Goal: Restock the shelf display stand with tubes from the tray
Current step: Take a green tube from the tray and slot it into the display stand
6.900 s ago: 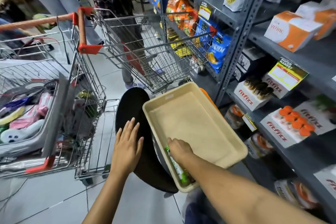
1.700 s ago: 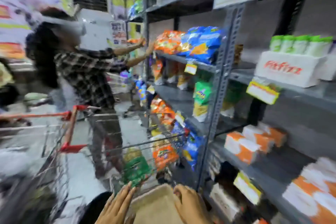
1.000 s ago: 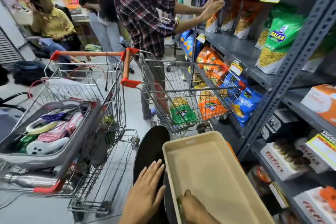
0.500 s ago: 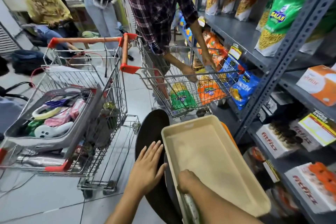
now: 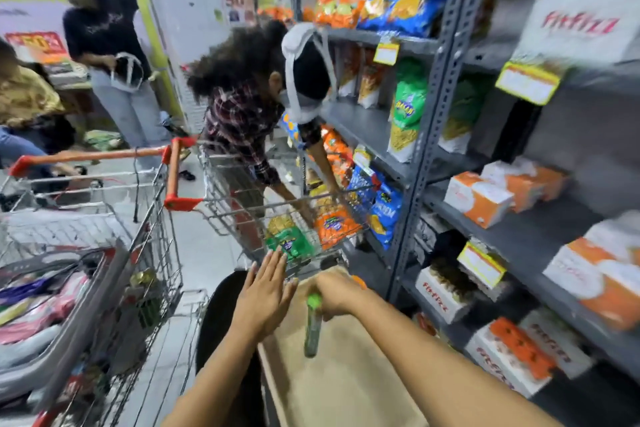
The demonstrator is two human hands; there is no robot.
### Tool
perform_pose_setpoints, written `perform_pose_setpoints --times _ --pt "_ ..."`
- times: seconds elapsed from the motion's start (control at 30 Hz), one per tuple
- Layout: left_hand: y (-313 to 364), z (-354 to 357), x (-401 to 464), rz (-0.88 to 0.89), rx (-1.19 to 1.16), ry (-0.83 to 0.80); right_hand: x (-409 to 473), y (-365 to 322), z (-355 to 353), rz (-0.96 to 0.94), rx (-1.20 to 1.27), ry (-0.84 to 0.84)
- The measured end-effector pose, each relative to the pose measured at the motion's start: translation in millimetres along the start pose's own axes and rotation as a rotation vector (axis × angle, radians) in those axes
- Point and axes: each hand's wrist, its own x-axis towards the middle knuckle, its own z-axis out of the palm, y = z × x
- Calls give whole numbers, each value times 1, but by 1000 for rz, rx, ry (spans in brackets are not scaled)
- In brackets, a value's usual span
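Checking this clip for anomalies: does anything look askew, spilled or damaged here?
Nothing stands out. The right hand holds a green-capped tube by its top, hanging over the tray; the left hand is open and flat beside it. The shelf boxes look orderly, though motion blur hides fine detail.

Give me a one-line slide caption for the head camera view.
Right hand lifts a green-capped tube above the beige tray; left hand open beside it, facing stocked shelves.

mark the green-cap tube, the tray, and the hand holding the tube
green-cap tube (image 5: 312, 329): head view, mid-body below the cap
tray (image 5: 346, 388): head view, bare beige floor
right hand (image 5: 334, 293): head view, back of hand
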Motion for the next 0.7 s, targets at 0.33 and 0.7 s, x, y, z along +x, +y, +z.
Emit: perform_pose_setpoints --times 0.33,0.7 --pt "128 -126 136 274 -97 223 -123 41 -252 -17 -155 397" --pt "320 -189 220 651 -307 371 -282 86 -408 256 -177 683"
